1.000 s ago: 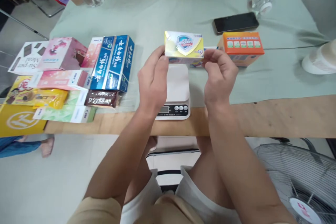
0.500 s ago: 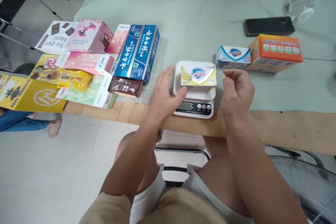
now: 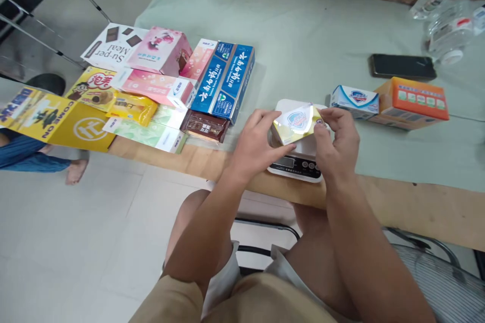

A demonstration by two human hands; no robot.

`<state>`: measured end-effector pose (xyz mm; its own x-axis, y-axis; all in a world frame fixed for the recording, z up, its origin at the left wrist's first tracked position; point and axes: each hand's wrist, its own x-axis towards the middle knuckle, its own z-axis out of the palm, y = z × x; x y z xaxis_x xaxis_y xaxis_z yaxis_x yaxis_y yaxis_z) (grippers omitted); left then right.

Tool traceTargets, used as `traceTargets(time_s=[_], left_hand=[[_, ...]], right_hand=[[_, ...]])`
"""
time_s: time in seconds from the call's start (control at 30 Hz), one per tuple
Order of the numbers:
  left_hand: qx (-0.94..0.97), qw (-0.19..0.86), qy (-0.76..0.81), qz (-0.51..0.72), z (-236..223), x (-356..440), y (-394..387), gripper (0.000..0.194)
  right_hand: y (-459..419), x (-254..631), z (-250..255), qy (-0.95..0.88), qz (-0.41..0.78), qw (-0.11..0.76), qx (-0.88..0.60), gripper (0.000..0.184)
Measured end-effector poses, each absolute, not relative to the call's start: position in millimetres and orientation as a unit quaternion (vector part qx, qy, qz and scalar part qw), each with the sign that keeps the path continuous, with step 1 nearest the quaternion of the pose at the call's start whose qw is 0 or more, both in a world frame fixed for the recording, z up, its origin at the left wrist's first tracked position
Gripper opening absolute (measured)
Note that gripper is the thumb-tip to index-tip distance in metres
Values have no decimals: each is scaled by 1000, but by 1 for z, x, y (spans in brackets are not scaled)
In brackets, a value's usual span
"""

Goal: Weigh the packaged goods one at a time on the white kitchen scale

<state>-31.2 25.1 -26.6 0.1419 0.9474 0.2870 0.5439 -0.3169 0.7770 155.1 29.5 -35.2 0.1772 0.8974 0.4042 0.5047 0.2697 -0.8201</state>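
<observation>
A yellow-and-white Safeguard soap box (image 3: 297, 123) is held tilted just above a small white kitchen scale (image 3: 295, 170). My right hand (image 3: 339, 141) pinches its right end between thumb and fingers. At the box's left end, my left hand (image 3: 255, 144) has its fingertips against the upper corner and its thumb along the lower edge. The scale's white tray shows partly behind the box, and my right hand covers the end of the button row. To the right of the scale lies a white-and-blue Safeguard soap box (image 3: 355, 102), touching an orange box (image 3: 415, 102).
On the left are blue toothpaste boxes (image 3: 223, 81), a pink box (image 3: 157, 50), a brown snack packet (image 3: 206, 126) and a yellow carton (image 3: 71, 118). A phone (image 3: 403, 66) and clear plastic bottles (image 3: 450, 35) lie at the back right. The wooden table edge (image 3: 413, 207) runs in front of me.
My hands have closed in on the yellow soap box from both sides. It has gone from lying flat on the scale to being tilted and raised at one end. The view has shifted.
</observation>
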Motion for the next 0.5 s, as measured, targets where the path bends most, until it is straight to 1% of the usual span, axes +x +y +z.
traceTargets(time_s=[0.1,0.2,0.27,0.37,0.43,0.5], left_hand=[[661,203,567,448,-24,-41,18,60],[598,148,626,479,-25,-50,16,65],[569,126,655,481,-27,-55,15,69],[551,126,685,460,-27,-57,16,68],[551,136,701,432,-26,-56,15,62],[572,147,701,401,-24,-54,13,50]], right_hand=[[34,137,-24,-672,131,465,-561,28],[33,118,-14,-717,84,417,-552,28],[29,105,-8,-726,111,391,-555,31],[25,87,-3,-723,193,352,-563,43],[25,78,1,-713,230,325,-577,49],[27,71,4,-702,246,302,-596,49]])
